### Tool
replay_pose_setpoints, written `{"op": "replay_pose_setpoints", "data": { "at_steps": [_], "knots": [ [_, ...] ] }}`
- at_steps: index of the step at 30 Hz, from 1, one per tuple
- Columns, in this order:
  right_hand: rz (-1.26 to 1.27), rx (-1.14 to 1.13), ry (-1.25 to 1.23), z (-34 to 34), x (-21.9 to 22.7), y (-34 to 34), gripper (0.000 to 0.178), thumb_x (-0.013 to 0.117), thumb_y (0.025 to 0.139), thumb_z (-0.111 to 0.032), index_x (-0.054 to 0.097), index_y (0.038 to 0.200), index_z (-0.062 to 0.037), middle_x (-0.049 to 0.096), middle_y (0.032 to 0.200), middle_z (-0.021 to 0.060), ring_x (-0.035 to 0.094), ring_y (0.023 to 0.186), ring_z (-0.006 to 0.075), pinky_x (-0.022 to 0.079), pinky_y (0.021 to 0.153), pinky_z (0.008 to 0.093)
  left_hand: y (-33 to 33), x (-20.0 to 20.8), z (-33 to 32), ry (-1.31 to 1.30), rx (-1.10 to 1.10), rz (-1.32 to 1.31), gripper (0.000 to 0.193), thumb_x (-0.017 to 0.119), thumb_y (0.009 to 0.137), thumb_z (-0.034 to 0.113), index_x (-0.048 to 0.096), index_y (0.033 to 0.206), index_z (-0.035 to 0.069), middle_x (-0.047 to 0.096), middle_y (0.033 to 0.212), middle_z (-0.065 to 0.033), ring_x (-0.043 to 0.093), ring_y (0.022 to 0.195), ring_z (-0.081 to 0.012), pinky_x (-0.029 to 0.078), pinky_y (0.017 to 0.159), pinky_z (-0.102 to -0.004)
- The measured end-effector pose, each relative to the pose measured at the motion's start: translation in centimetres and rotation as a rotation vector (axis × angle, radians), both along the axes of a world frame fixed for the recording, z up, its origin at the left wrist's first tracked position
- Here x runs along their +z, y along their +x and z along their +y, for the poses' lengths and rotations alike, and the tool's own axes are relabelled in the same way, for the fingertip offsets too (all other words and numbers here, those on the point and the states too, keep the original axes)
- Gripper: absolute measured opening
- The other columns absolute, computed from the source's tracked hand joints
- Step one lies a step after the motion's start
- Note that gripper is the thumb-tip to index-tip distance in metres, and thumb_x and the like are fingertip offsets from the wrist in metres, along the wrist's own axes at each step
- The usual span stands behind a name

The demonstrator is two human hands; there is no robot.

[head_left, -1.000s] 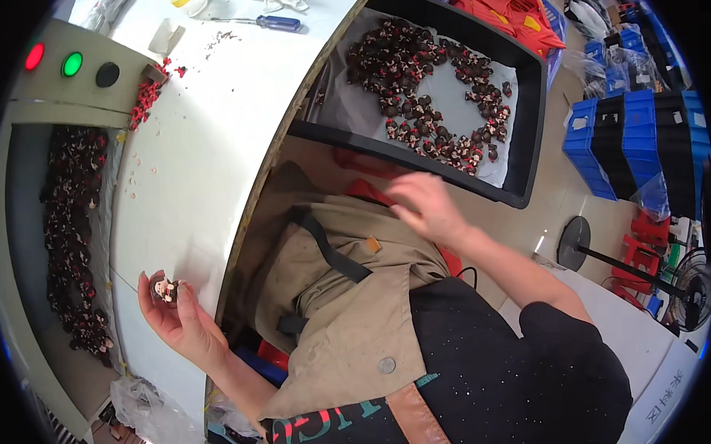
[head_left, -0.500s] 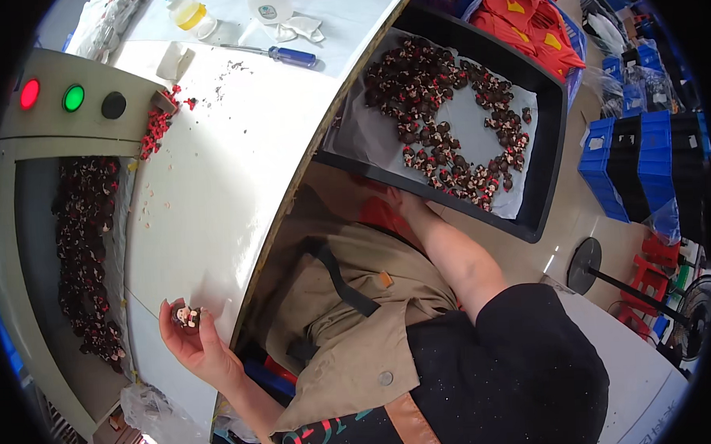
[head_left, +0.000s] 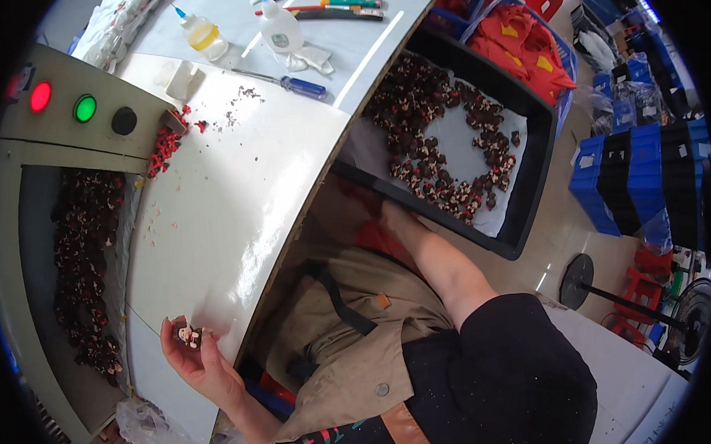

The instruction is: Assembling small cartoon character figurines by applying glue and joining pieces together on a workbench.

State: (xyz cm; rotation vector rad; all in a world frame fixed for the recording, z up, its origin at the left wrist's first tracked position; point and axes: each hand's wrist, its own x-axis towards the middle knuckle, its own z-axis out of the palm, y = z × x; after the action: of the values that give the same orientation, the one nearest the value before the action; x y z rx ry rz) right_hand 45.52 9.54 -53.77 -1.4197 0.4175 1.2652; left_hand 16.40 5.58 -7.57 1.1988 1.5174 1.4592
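Left hand (head_left: 212,373) pinches figurine (head_left: 189,335) over bench (head_left: 229,179); right hand (head_left: 395,218), partly hidden beside bench, grip cannot be told. Risk: slack pinch could drop figurine.

"Start with what's held."
"One figurine (head_left: 187,335), in the left hand (head_left: 202,360). With the right hand (head_left: 389,214) (mostly out of sight, but I counted it anyway) that makes two hands."
"And black trays, like this one?"
"Just one tray (head_left: 529,185), bearing a heap of figurines (head_left: 406,103) too crowded to number. The heap inside the machine (head_left: 63,132) beats me likewise."
"Buttons on it?"
"Three in a row: one red button (head_left: 40,97), one green button (head_left: 84,108), one black button (head_left: 124,120)."
"Up on the tabletop (head_left: 236,171)?"
"Two bottles: one yellowish bottle (head_left: 204,38), one whitish bottle (head_left: 280,32). One screwdriver (head_left: 304,87)."
"Off to the right?"
"One standing fan (head_left: 697,316)."
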Motion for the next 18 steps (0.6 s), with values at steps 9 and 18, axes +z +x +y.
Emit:
{"op": "replay_pose_setpoints", "data": {
  "at_steps": [9, 18],
  "knots": [
    [-0.741, 1.537, 0.280, -3.9, 22.1, -3.8, 0.026, 0.059, 0.082, -0.021, 0.058, 0.099, -0.0012, 0.065, 0.087, 0.0147, 0.063, 0.087, 0.0238, 0.049, 0.076, 0.0330, -5.2, 2.4, -0.9, 0.007, -0.007, -0.220, 0.060, 0.054, 0.079, -0.013, 0.039, 0.133, 0.008, 0.046, 0.124, -0.0084, 0.049, 0.098, -0.0134, 0.045, 0.081, -0.0255],
    [-0.579, 1.677, 0.541, -4.0, 43.6, -15.8, 0.015, 0.057, 0.087, -0.013, 0.059, 0.095, -0.0001, 0.065, 0.086, 0.0092, 0.062, 0.084, 0.0144, 0.048, 0.073, 0.0278, -16.3, 2.7, -2.7, 0.012, -0.124, -0.305, 0.060, 0.055, 0.076, -0.013, 0.038, 0.131, 0.004, 0.047, 0.119, -0.0103, 0.050, 0.095, -0.0136, 0.046, 0.084, -0.0299]
  ]
}}
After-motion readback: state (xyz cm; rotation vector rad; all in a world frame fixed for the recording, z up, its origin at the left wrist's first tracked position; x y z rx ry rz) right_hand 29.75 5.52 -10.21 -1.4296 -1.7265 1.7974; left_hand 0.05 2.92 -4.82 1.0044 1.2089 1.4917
